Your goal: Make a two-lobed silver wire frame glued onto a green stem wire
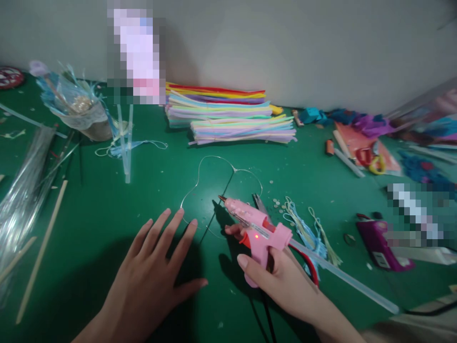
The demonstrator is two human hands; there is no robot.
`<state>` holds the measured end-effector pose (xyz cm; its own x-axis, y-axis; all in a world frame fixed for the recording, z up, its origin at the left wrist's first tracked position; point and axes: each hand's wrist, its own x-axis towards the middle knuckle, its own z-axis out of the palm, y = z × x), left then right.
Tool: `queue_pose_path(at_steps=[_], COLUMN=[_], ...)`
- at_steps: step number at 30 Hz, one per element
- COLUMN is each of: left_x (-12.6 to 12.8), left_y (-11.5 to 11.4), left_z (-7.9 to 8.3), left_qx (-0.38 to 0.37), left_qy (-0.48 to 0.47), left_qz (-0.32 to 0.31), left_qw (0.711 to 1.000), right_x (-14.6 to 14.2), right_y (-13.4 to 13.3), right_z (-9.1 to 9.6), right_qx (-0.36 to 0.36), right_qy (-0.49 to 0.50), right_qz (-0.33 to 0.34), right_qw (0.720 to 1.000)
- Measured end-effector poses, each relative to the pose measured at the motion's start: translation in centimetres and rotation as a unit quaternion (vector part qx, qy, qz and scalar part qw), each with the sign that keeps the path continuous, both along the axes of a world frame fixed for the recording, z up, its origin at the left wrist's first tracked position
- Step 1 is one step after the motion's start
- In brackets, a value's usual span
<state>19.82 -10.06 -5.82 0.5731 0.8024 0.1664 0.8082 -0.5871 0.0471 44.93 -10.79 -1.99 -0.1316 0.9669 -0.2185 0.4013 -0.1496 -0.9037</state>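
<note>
My right hand [282,276] is wrapped round the handle of a pink hot glue gun [246,214], whose small light glows orange. Its nozzle points to the upper left, and a long clear glue stick [350,275] sticks out of its back end. Palm down, my left hand [153,267] has its fingers spread, with fingertips by the near left side of a thin wire loop [198,174] on the table. Whether they press on the wire I cannot tell. Partly hidden behind the glue gun lie pliers [260,204] with red handles.
Bundles of pastel pipe cleaners [243,128] lie along the wall. Blue tassels [307,233] rest at the right, near scissors [376,164] and a purple box [380,243]. On the left are a filled cup [94,125], clear strips [24,176] and a wooden stick [43,250].
</note>
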Motion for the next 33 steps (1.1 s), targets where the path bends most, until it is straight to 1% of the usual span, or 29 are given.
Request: queue_pose_path(at_steps=[4, 8, 10, 15, 25, 33], left_x=[0.0, 0.0, 0.1, 0.3, 0.4, 0.3], left_y=[0.0, -0.1, -0.2, -0.1, -0.3, -0.1], left_z=[0.0, -0.2, -0.2, -0.2, -0.1, -0.2], left_qx=[-0.011, -0.002, 0.003, 0.006, 0.008, -0.003], left_qy=[-0.001, -0.005, -0.010, -0.013, -0.009, -0.015], left_qz=[-0.003, -0.010, -0.013, -0.012, -0.007, -0.007], left_qw=[1.000, 1.000, 1.000, 1.000, 1.000, 1.000], right_x=[0.2, 0.1, 0.1, 0.1, 0.5, 0.9], right_y=[-0.2, -0.5, -0.5, -0.5, -0.7, -1.1], right_z=[0.2, 0.0, -0.1, 0.1, 0.0, -0.4], right_qx=[0.013, 0.002, -0.006, 0.015, 0.023, 0.004], right_qy=[-0.069, -0.115, -0.115, -0.104, -0.129, -0.128], right_qz=[0.036, 0.053, 0.057, 0.062, 0.062, 0.072], right_qw=[0.997, 0.992, 0.992, 0.993, 0.989, 0.989])
